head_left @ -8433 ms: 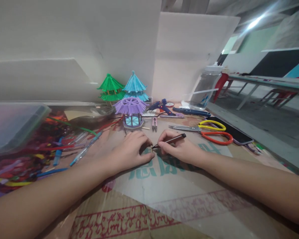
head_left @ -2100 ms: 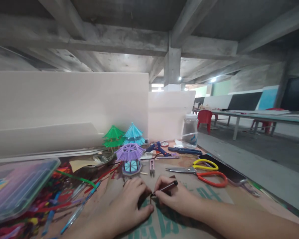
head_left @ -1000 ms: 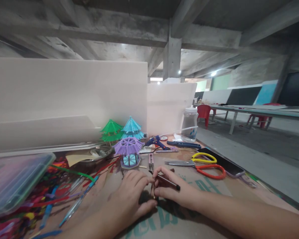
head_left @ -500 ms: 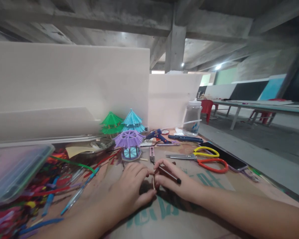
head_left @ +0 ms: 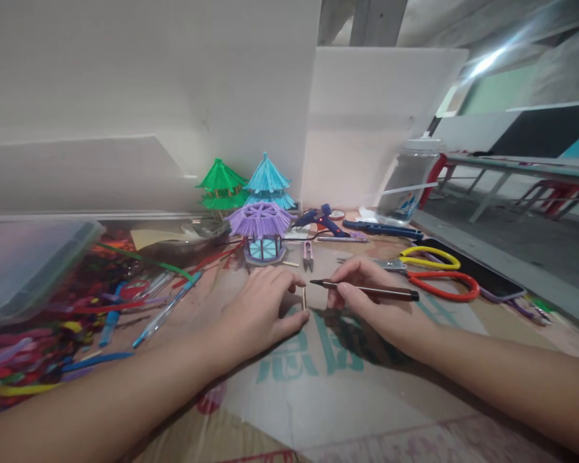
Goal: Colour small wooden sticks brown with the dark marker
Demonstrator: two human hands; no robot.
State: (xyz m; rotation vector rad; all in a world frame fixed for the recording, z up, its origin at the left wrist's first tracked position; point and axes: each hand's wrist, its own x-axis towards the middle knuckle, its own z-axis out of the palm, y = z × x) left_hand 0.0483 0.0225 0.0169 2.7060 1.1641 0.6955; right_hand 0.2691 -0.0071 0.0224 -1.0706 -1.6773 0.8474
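Observation:
My left hand [head_left: 265, 305] pinches a short thin wooden stick [head_left: 304, 299] upright between thumb and index finger, low over the table. In my right hand [head_left: 367, 296] is a dark marker [head_left: 381, 292], its tip pointing left, a small distance from the stick's upper end. Just behind my hands stand a small purple-roofed pavilion [head_left: 260, 220], a blue-roofed one [head_left: 267, 179] and a green-roofed one [head_left: 220, 180]. Small snips [head_left: 308, 256] lie beyond the stick.
Yellow-and-red-handled scissors [head_left: 441, 283] and a phone [head_left: 492, 276] lie at the right. Behind them are a glue gun [head_left: 325, 220], a blue cutter [head_left: 381, 229] and a water bottle [head_left: 408, 183]. Colourful pipe cleaners [head_left: 24, 354] and a plastic box [head_left: 33, 263] fill the left.
The marker has turned in my right hand, its tip now facing the stick. My right hand has moved away from my left. The camera view has tilted down.

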